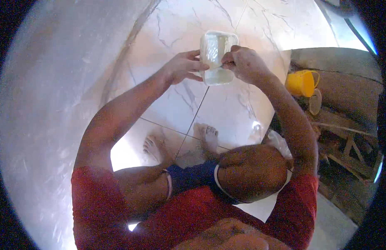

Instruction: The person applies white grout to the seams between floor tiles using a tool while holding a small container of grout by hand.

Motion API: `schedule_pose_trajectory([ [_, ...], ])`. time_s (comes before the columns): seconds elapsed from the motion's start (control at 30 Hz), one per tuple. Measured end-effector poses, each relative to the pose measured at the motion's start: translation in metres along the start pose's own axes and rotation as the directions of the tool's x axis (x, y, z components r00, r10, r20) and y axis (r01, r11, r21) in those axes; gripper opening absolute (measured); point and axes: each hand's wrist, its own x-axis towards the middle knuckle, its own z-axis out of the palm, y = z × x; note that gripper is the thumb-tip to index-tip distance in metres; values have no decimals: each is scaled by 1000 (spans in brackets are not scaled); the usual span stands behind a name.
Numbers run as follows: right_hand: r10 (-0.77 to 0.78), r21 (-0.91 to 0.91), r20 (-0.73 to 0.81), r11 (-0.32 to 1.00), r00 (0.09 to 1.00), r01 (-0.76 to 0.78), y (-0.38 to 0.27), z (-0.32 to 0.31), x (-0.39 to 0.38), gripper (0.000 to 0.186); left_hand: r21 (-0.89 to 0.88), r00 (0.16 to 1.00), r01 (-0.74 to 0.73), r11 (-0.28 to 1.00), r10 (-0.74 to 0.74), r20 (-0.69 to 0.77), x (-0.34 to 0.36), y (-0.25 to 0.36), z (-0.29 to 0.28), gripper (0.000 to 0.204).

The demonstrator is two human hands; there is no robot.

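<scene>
A whitish, see-through rectangular plastic container (220,77) is in front of me above the tiled floor, with pale, shiny, watery-looking contents. My left hand (184,67) grips its left side, the fingers spread along the wall and one fingertip over the rim. Above the container's right edge, my right hand (246,64) is closed in a pinch. A thin, dull strip sticks out from those fingers over the contents; its kind is too blurred to tell. Whether the container rests on the floor or is lifted, I cannot tell.
Glossy white, dark-veined floor tiles (172,100) lie beneath, with my bare feet near the middle. A pale wall (55,96) rises at the left. To the right are a yellow bucket (300,83), a round pale lid-like thing (315,102) and a wooden frame (347,150).
</scene>
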Motion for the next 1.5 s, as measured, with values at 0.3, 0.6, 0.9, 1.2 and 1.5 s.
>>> schedule_pose_trajectory([
  [0.3, -106, 1, 32, 994, 994, 106, 31, 7, -15, 13, -124, 990, 14, 992, -31, -136, 10, -10, 32, 79],
  [0.6, -157, 232, 61, 963, 986, 139, 57, 23, -5, 12, -46, 980, 9, 999, -18, -198, 26, -22, 39, 76],
  [0.9, -17, 424, -68, 905, 998, 44, 68, 42, -2, 18, -92, 942, -84, 992, 49, -331, 24, -34, 54, 72],
  [1.2, 158, 556, -199, 831, 967, -21, 68, 38, 0, 24, -202, 921, -134, 970, 46, -387, 14, -61, 59, 69],
  [1.5, 264, 622, -335, 783, 905, 2, 49, 77, -21, 23, -300, 871, -278, 913, 108, -478, 24, -93, 72, 67],
])
